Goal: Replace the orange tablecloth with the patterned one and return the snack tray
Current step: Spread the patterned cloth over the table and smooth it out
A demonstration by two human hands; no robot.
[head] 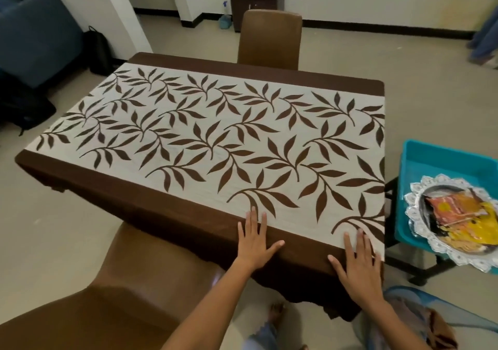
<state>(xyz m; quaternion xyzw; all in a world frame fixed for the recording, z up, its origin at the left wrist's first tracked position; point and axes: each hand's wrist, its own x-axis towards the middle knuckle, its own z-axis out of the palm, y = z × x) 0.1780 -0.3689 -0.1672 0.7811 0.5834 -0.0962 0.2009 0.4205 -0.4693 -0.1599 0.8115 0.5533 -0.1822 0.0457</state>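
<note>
Head view: both hands lie flat, fingers straight and holding nothing, left hand (256, 239) and right hand (355, 260) pressing the patterned tablecloth (215, 134) at the counter's near edge. Pushing unevenly could skew the cloth or drag it off that edge. Right of the right grip, well apart, the snack tray (455, 215) overhangs a blue bin (431, 161); a careless reach could tip it. Chairs crowd near and far sides.

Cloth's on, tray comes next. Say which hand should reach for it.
Right. The right hand lies flat nearest the silver lace-edged snack tray, which sits in the turquoise plastic bin on that side; the left hand is farther.
</note>
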